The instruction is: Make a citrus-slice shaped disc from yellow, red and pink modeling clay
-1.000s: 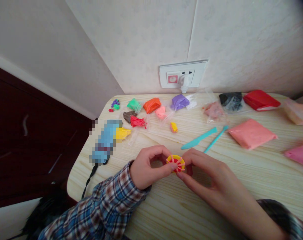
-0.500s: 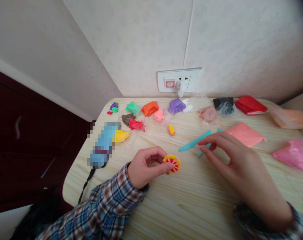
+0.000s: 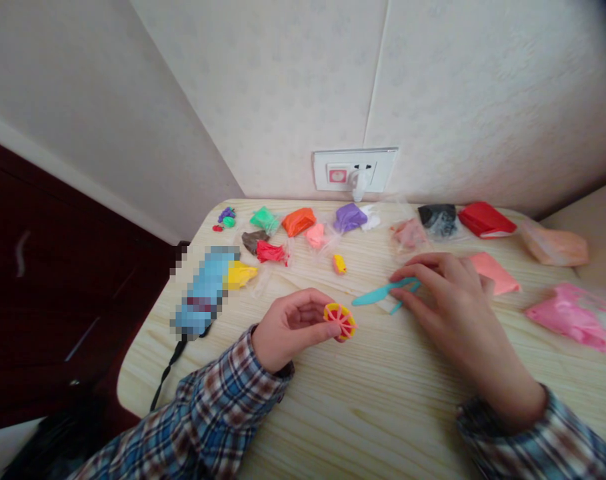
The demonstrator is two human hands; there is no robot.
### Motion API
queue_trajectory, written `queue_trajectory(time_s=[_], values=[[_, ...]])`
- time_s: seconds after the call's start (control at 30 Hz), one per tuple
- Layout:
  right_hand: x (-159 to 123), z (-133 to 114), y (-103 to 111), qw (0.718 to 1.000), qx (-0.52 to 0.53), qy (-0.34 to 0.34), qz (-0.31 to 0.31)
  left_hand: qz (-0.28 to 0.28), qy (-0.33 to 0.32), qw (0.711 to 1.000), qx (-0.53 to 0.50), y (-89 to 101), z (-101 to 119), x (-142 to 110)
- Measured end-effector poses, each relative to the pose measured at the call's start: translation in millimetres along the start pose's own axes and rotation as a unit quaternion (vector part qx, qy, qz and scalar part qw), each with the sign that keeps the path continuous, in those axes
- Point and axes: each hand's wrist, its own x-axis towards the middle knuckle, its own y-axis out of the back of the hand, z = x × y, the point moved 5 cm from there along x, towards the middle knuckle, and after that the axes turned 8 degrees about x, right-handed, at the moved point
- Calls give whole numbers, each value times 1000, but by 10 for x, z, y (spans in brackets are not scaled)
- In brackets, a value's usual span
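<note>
A: How is the scene lit?

B: A soft, fairly even light is spread over the table (image 3: 383, 400) and the wall (image 3: 263, 87); its source cannot be made out.

A: Where is brightness lost?

B: The door (image 3: 47, 293) is sunk in deep shade, crossed by pale streaks that may be glare. The top right corner is darkened by a blurred patch.

A: Is detail kept?

B: The check of the sleeve (image 3: 217, 407) can be read, but the right hand (image 3: 453, 327) is slightly softened. The phone (image 3: 205, 290) is hidden by coarse pixel blocks. Lines are slanted and stretched towards the edges.
</note>
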Motion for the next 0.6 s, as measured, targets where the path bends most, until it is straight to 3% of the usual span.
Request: queue_trajectory(time_s=[0.2, 0.6], values=[[0, 87, -25, 1000, 8, -15, -18, 4, 0, 998, 67, 8, 35, -19], [-57, 130, -50, 1000, 5, 21, -12, 49, -23, 998, 20, 46, 6, 2]])
